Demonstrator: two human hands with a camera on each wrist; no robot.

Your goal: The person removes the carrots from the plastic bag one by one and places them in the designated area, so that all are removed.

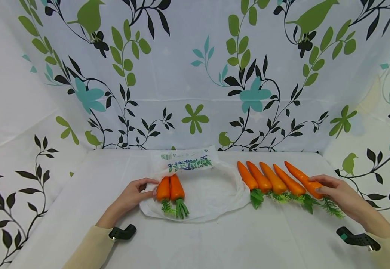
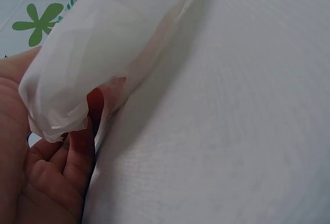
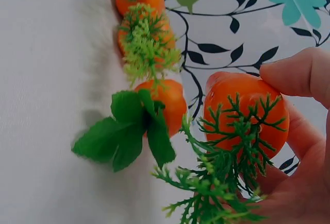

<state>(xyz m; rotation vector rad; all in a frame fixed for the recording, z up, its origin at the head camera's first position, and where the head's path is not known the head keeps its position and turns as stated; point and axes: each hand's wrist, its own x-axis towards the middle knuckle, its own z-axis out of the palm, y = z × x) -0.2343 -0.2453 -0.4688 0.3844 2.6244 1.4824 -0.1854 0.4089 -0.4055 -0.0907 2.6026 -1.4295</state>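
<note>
A white printed plastic bag (image 1: 215, 198) lies at the middle of the table, with two toy carrots (image 1: 177, 187) at its left, green tops toward me. My left hand (image 1: 137, 191) grips the bag's left edge beside them; in the left wrist view the white film (image 2: 103, 44) runs between thumb and fingers. At the right, my right hand (image 1: 337, 190) holds the thick end of a toy carrot (image 1: 300, 177) between thumb and fingers. Its feathery green top (image 3: 216, 183) hangs below the hand in the right wrist view.
Several more toy carrots (image 1: 260, 177) lie in a slanted row between the bag and my right hand, leafy ends toward me. The white table (image 1: 195, 246) ends at a patterned curtain (image 1: 168, 74) behind. A black band (image 1: 122, 232) sits on each wrist.
</note>
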